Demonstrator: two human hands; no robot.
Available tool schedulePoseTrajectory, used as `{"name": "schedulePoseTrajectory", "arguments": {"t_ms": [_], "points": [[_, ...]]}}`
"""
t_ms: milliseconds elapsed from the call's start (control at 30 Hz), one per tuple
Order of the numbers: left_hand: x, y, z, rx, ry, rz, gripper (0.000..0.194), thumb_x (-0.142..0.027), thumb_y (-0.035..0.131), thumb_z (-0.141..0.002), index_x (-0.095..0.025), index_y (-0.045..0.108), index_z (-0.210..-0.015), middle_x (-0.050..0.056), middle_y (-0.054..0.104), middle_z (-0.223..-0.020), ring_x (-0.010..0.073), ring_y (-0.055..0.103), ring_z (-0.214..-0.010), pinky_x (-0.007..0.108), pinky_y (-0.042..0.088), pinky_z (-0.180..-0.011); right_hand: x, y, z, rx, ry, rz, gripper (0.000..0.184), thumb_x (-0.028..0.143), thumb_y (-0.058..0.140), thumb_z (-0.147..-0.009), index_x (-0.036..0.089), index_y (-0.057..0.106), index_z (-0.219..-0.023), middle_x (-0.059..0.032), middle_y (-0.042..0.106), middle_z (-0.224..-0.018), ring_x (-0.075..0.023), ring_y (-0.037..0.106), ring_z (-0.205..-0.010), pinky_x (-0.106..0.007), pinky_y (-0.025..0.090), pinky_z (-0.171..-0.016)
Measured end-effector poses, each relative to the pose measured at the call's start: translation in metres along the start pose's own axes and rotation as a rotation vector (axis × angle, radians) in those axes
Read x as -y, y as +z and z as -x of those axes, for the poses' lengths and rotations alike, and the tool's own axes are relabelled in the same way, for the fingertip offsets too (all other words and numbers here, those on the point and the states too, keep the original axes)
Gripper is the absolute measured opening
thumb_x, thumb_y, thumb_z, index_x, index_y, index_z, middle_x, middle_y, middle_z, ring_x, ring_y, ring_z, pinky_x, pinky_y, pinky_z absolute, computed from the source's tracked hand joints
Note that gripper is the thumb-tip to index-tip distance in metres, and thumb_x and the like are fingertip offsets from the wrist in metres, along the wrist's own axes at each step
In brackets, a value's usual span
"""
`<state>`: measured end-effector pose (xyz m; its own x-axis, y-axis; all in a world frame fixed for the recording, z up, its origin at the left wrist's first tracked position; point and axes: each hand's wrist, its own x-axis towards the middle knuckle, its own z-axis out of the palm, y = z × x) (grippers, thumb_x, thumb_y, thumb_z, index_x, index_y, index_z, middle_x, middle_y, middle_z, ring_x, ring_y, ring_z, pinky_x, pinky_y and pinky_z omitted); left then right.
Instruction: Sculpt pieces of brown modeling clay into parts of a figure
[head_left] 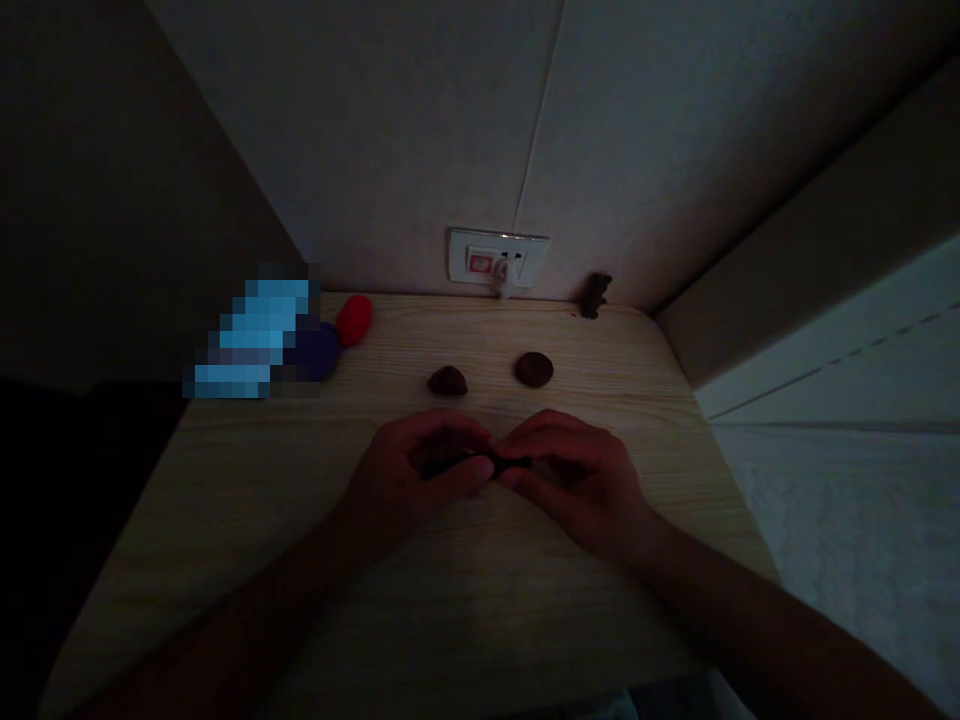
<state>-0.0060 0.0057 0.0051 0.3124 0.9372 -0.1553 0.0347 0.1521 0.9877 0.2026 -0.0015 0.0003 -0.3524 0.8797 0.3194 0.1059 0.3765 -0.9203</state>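
Note:
My left hand (416, 475) and my right hand (574, 475) meet over the middle of a light wooden table (420, 610). Both pinch a small dark soft lump (487, 463), stretched between their fingertips. The scene is dim, so its exact shape is hard to make out. Just beyond the hands lie two more dark lumps, one on the left (448, 381) and a rounder one on the right (533, 369).
A red lump (354, 319) and a dark blue lump (315, 350) lie at the table's back left, beside a blurred blue object (251, 340). A wall socket (496, 255) with a plug sits behind. A small dark figure (595, 293) stands at the back right.

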Motion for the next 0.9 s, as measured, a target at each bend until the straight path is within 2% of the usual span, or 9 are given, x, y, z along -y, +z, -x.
{"name": "schedulePoseTrajectory", "arguments": {"t_ms": [167,333,500,633,767,900], "points": [[-0.0015,0.0008,0.0007,0.017,-0.035,-0.046,0.014,-0.029,0.076,-0.079,-0.017,0.075,-0.086,0.001,0.073,-0.065,0.0151,0.067,-0.056,0.027,0.056,-0.056,0.0004,0.0005,0.0005,-0.003,-0.034,0.081,0.024,0.018,0.079,-0.083,0.024,0.076,-0.106,-0.0069,0.072,-0.099,-0.0196,0.07,-0.091,-0.035,0.06,-0.081],[-0.0002,-0.0006,0.0015,0.015,-0.021,-0.071,0.014,-0.029,0.077,-0.077,-0.018,0.075,-0.086,0.001,0.076,-0.07,0.0159,0.069,-0.059,0.027,0.057,-0.058,0.001,-0.0007,-0.0008,0.037,-0.046,0.108,0.021,0.019,0.079,-0.084,0.024,0.076,-0.104,-0.0058,0.073,-0.096,-0.0181,0.07,-0.086,-0.033,0.06,-0.078],[0.002,-0.0012,0.0002,0.056,-0.044,-0.048,0.017,-0.031,0.078,-0.078,-0.019,0.076,-0.089,0.002,0.077,-0.074,0.0166,0.07,-0.061,0.029,0.058,-0.06,-0.0025,-0.0015,0.0005,0.031,-0.068,0.112,0.022,0.02,0.08,-0.083,0.024,0.076,-0.105,-0.0067,0.071,-0.1,-0.0189,0.069,-0.09,-0.034,0.06,-0.08],[0.0028,-0.0014,0.0,-0.018,-0.011,-0.119,0.015,-0.028,0.081,-0.074,-0.02,0.077,-0.087,0.002,0.079,-0.075,0.0187,0.073,-0.066,0.03,0.059,-0.065,-0.0034,-0.0007,-0.0003,0.022,-0.02,0.069,0.032,0.02,0.081,-0.081,0.024,0.074,-0.112,-0.0068,0.07,-0.103,-0.0195,0.068,-0.094,-0.035,0.058,-0.083],[0.0022,-0.0019,0.0001,-0.112,0.032,-0.218,0.018,-0.029,0.087,-0.068,-0.021,0.078,-0.082,0.003,0.081,-0.082,0.0228,0.075,-0.078,0.034,0.06,-0.074,-0.0017,0.0005,-0.0028,0.041,0.091,-0.025,0.019,0.023,0.077,-0.086,0.024,0.077,-0.105,-0.005,0.074,-0.094,-0.0165,0.069,-0.084,-0.03,0.058,-0.074],[0.0009,-0.0016,-0.0005,-0.104,0.029,-0.193,0.025,-0.03,0.089,-0.065,-0.021,0.079,-0.086,0.004,0.081,-0.086,0.0242,0.076,-0.081,0.036,0.06,-0.078,-0.0009,0.0007,-0.0036,0.002,0.112,-0.04,0.015,0.024,0.076,-0.087,0.024,0.077,-0.102,-0.0052,0.074,-0.092,-0.0168,0.07,-0.083,-0.03,0.057,-0.071]]}}
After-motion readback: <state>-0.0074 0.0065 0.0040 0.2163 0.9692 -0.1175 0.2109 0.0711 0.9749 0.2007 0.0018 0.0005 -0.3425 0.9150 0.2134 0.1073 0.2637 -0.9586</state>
